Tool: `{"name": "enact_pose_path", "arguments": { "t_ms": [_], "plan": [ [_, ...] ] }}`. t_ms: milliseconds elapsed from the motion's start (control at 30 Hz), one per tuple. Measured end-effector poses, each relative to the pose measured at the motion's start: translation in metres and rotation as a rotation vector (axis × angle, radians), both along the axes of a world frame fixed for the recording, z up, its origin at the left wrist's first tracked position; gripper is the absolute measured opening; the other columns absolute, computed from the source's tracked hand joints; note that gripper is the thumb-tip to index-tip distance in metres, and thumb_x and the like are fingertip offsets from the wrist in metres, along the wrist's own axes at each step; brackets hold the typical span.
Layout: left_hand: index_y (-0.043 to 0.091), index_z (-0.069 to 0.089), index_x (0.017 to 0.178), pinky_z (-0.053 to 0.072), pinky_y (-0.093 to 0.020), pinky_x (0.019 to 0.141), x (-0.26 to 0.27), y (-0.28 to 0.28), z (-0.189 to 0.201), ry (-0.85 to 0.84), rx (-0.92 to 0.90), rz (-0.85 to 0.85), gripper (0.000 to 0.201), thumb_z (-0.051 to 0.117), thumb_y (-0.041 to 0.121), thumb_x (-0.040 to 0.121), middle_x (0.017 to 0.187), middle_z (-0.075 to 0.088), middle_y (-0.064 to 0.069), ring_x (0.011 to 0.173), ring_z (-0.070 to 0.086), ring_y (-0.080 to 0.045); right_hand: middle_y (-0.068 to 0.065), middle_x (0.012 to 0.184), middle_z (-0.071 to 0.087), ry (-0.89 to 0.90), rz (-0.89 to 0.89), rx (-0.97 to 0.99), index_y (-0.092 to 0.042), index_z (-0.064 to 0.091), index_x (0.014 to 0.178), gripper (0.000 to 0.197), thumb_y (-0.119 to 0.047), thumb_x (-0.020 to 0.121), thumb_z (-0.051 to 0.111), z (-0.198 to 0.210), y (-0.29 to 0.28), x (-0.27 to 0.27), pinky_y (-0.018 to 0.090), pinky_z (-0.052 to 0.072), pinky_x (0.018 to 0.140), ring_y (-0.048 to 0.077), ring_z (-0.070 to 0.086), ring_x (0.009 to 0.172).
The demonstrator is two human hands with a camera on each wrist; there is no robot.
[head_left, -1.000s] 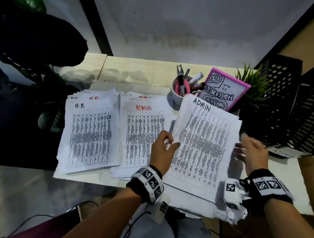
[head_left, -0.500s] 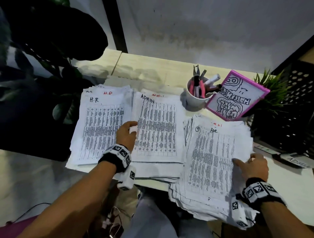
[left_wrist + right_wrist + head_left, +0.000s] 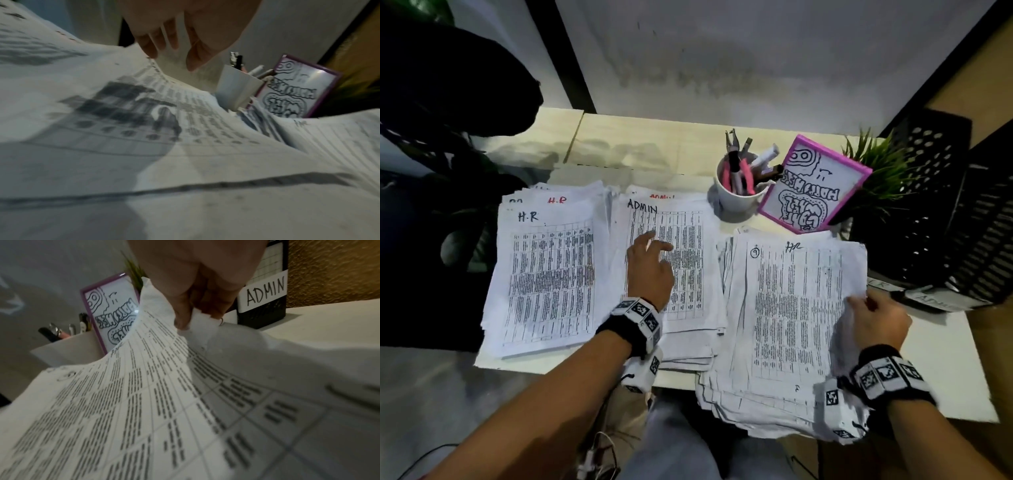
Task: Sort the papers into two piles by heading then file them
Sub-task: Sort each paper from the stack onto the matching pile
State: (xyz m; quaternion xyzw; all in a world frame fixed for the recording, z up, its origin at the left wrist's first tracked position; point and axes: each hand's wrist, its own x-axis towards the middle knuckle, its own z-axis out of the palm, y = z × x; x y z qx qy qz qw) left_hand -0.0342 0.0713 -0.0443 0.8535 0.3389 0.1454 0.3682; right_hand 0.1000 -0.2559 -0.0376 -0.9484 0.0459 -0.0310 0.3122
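Observation:
Three paper piles lie on the desk. The H.R pile [image 3: 544,274] is at the left, the ADMIN pile [image 3: 688,270] [image 3: 144,129] in the middle, and the unsorted stack [image 3: 784,342] at the right. My left hand [image 3: 650,267] [image 3: 170,60] hovers just over the ADMIN pile with loosely spread fingers and holds nothing. The unsorted stack's top sheet [image 3: 791,301] [image 3: 123,402] is headed HR. My right hand [image 3: 873,315] [image 3: 193,318] pinches this sheet's right edge between thumb and fingers and bends it upward.
Behind the piles stand a white cup of pens [image 3: 739,198], a pink-framed drawing board [image 3: 815,185] and a small green plant [image 3: 876,171]. Black perforated file trays [image 3: 945,212] stand at the right, one labelled ADMIN [image 3: 265,290]. A dark chair [image 3: 448,75] is at far left.
My left hand carried an ADMIN sheet from the right stack to the middle pile, let it go and now hovers over it. My right hand has pinched the HR sheet's edge.

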Motion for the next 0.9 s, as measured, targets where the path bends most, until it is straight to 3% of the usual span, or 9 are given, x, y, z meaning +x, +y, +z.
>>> {"name": "enact_pose_path", "arguments": {
  "t_ms": [167,233,333,400,467,500,600,733,900],
  "plan": [
    [0.005,0.061,0.103,0.050,-0.037,0.086,0.039,-0.054,0.003,-0.084,-0.149,-0.198,0.023,0.046,-0.005,0.089,0.110,0.058,-0.011,0.095,0.060,-0.024,0.017,0.088,0.072,0.005,0.018,0.166,-0.001,0.074,0.096,0.017,-0.010,0.081,0.071,0.002,-0.010,0.006,0.030,0.049,0.080,0.029,0.065,0.081],
    [0.005,0.063,0.107,0.049,-0.034,0.087,0.050,-0.072,0.002,-0.040,-0.178,-0.220,0.022,0.046,0.001,0.093,0.110,0.061,-0.012,0.096,0.060,-0.024,0.007,0.085,0.072,0.048,0.013,0.299,-0.005,0.074,0.093,0.014,-0.003,0.081,0.070,0.002,-0.015,0.007,0.021,0.049,0.075,0.019,0.064,0.078],
    [0.000,0.064,0.103,0.046,-0.031,0.084,0.065,-0.089,0.000,0.111,-0.185,-0.239,0.023,0.045,0.004,0.093,0.108,0.061,-0.016,0.101,0.059,-0.030,-0.016,0.069,0.071,0.107,-0.006,0.608,-0.016,0.071,0.066,0.032,0.015,0.072,0.064,0.010,-0.020,0.004,0.019,0.053,0.074,-0.001,0.064,0.070],
    [-0.001,0.060,0.088,0.043,-0.031,0.074,0.072,-0.095,-0.001,0.220,-0.132,-0.254,0.016,0.046,0.007,0.090,0.093,0.055,-0.016,0.096,0.059,-0.035,-0.009,0.066,0.071,0.119,0.014,0.825,-0.006,0.062,0.055,0.010,0.003,0.054,0.066,0.020,-0.024,-0.001,0.019,0.054,0.073,0.006,0.066,0.070],
    [0.001,0.059,0.095,0.042,-0.032,0.081,0.075,-0.098,-0.002,0.259,-0.118,-0.238,0.016,0.049,0.013,0.092,0.101,0.054,-0.017,0.100,0.056,-0.034,-0.002,0.060,0.069,0.180,-0.023,0.926,-0.002,0.057,0.054,0.012,-0.010,0.046,0.062,0.026,-0.028,-0.006,0.022,0.053,0.070,0.012,0.065,0.065],
    [0.000,0.058,0.104,0.041,-0.033,0.087,0.076,-0.100,-0.003,0.261,-0.120,-0.233,0.022,0.051,0.018,0.093,0.110,0.054,-0.017,0.104,0.054,-0.033,-0.001,0.058,0.068,0.211,-0.028,0.899,-0.001,0.058,0.057,0.003,-0.002,0.057,0.055,0.025,-0.031,-0.007,0.026,0.052,0.069,0.011,0.064,0.061],
    [0.000,0.052,0.117,0.040,-0.041,0.097,0.079,-0.105,-0.008,0.325,-0.072,-0.239,0.048,0.058,0.039,0.089,0.125,0.047,-0.018,0.111,0.049,-0.034,-0.004,0.058,0.068,0.261,-0.013,0.776,-0.002,0.066,0.066,0.035,0.021,0.079,0.044,0.011,-0.047,-0.008,0.031,0.047,0.073,0.005,0.063,0.055],
    [-0.001,0.041,0.129,0.037,-0.042,0.102,0.084,-0.114,-0.009,0.491,-0.017,-0.268,0.076,0.064,0.054,0.080,0.133,0.037,-0.017,0.120,0.040,-0.033,0.001,0.054,0.064,0.275,-0.050,0.829,0.001,0.056,0.060,0.019,0.004,0.071,0.042,0.018,-0.044,-0.016,0.024,0.051,0.066,0.012,0.060,0.054],
    [-0.003,0.037,0.126,0.042,-0.037,0.099,0.088,-0.124,-0.004,0.594,0.052,-0.235,0.077,0.073,0.044,0.077,0.130,0.039,-0.017,0.117,0.045,-0.030,-0.003,0.064,0.069,0.343,0.011,0.763,-0.013,0.069,0.064,0.038,0.021,0.071,0.053,0.013,-0.047,-0.015,0.017,0.051,0.060,0.008,0.061,0.061]
  ]
}}
